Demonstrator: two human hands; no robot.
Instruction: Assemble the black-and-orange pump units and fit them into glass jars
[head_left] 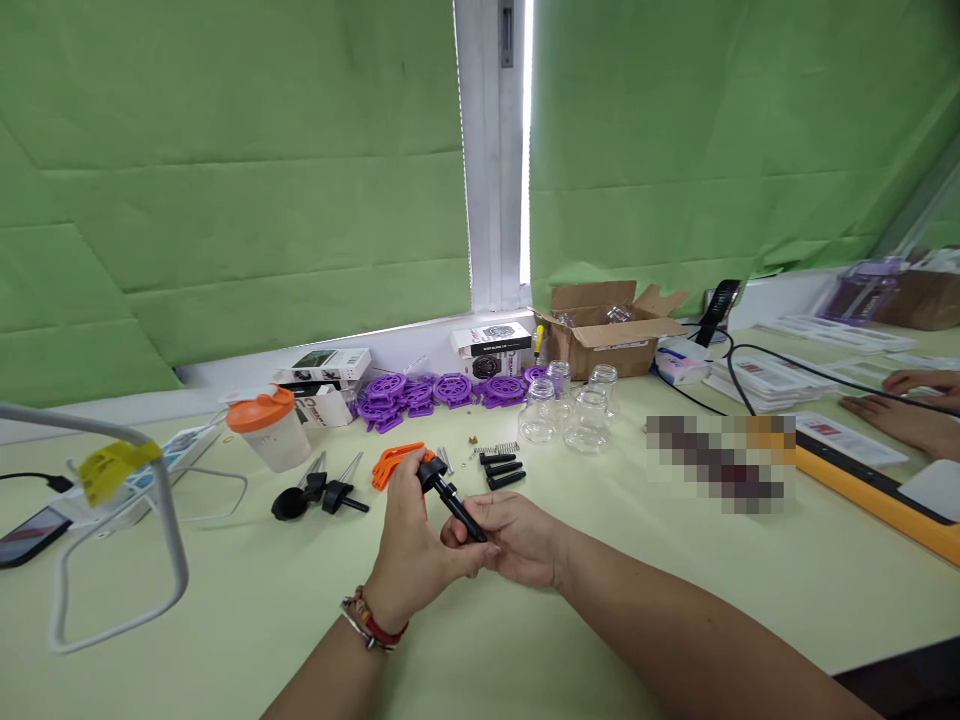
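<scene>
Both my hands hold one black plastic rod-like part (452, 497) above the pale green table (247, 600). My left hand (409, 545) grips its upper end, close to an orange plastic piece (392, 462) lying on the table behind. My right hand (517, 538) pinches the lower end between thumb and fingers. Just beyond lie three short black tubes (501, 468), small springs (496, 448) and thin metal pins (445, 460).
Black funnel-like parts (319, 493) lie at left, near an orange-lidded cup (270, 428). Purple wheels (439, 391), clear glass jars (571, 405), small boxes and an open cardboard box (604, 325) stand further back. Another person's hands (911, 405) rest at far right. A white wire frame (112, 520) stands at left.
</scene>
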